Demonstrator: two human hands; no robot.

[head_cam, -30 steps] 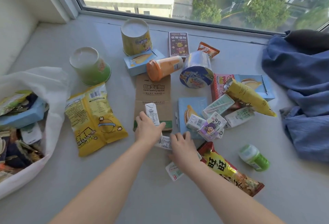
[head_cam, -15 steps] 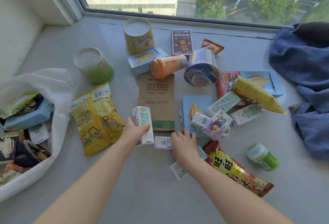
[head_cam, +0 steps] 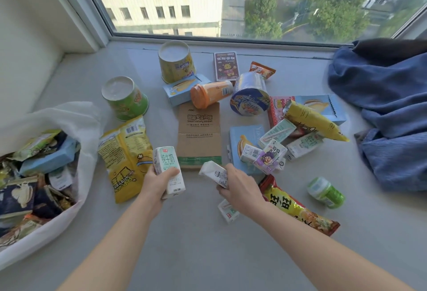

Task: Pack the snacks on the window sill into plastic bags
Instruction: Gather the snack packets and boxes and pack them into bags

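So: left hand [head_cam: 157,183] has its fingers [head_cam: 172,172] wrapped round the tall white milk carton with green print [head_cam: 166,161], long axis near upright. Right hand [head_cam: 240,189] grips a smaller white drink carton [head_cam: 213,172], slanted, free end pointing up-left. The open white plastic bag [head_cam: 76,115] lies on the grey window sill [head_cam: 196,244] to the left, past the yellow popcorn pouch [head_cam: 124,152] — left hand is nearer, so its carton likely goes in first.

Blue cloth [head_cam: 388,115] — crumpled, brown socket box [head_cam: 199,138]
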